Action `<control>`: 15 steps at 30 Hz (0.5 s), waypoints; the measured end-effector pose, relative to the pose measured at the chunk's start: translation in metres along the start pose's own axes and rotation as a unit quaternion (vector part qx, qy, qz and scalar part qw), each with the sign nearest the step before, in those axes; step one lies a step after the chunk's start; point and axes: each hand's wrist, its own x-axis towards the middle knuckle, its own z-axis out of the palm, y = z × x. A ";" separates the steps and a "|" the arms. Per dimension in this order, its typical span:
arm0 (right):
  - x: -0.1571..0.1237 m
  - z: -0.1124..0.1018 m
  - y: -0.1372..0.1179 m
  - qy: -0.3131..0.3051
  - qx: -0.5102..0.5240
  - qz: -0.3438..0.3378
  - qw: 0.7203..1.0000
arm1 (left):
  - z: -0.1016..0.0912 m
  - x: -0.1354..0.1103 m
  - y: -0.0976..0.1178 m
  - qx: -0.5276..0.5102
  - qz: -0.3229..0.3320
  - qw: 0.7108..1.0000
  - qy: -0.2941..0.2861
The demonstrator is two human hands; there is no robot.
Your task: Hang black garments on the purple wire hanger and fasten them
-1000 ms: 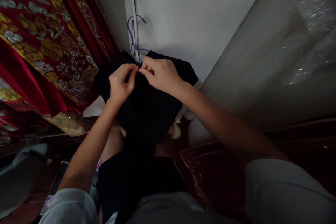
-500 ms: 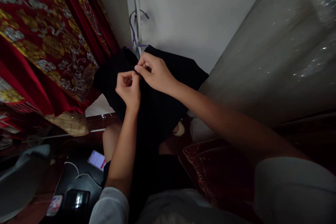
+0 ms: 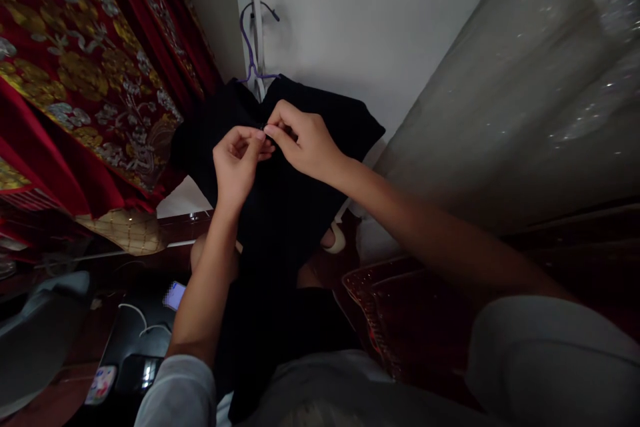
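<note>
A black garment hangs on a purple hanger hooked to a white rail on the wall. My left hand and my right hand meet at the garment's front, just below the collar. Both pinch the cloth with thumb and fingers pressed together, fingertips touching around a small dark spot that I cannot make out. The lower part of the garment falls down in front of my body.
Red cloth with gold and silver embroidery hangs at the left. A grey glittering fabric hangs at the right. Below left a phone with a white cable lies on a dark surface. A dark red cushion sits below right.
My hands shifted slightly lower on the garment's front and stayed pinched together. The left forearm swung a little to the left. The view moved down slightly.
</note>
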 end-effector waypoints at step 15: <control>0.020 -0.085 0.061 0.478 0.109 0.042 0.871 | -0.004 -0.029 -0.064 0.269 0.003 0.960 0.072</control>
